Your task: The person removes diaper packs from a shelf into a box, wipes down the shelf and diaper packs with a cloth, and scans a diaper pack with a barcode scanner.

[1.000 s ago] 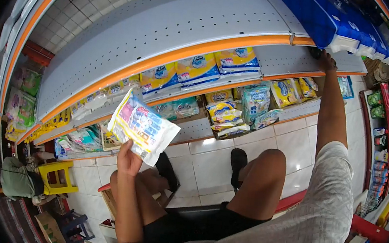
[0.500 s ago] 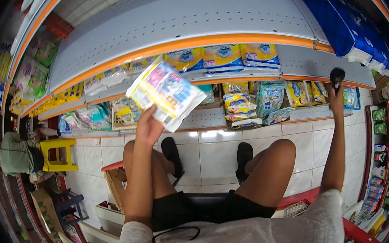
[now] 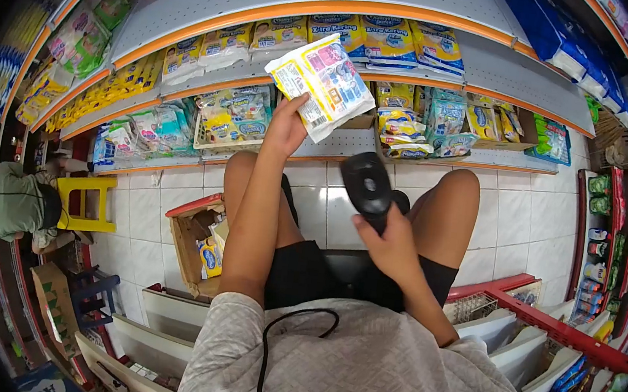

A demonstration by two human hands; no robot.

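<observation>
My left hand grips the lower left corner of a white, yellow and blue plastic pack, tilted in front of the shelves with a barcode near its lower edge. My right hand is wrapped round the handle of a black handheld scanner, held above my lap between the knees. The scanner's head is below and to the right of the pack, apart from it. Behind the pack, yellow and blue diaper packs stand on the middle shelf.
A person in a green shirt is at the left beside a yellow stool. An open cardboard box lies by my left leg. Red-edged racks stand at the right. Blue packs overhang the upper shelf.
My right hand has brought the black scanner from the shelf at the far right to the middle, near my lap. The pack in my left hand has moved up and right in view.
</observation>
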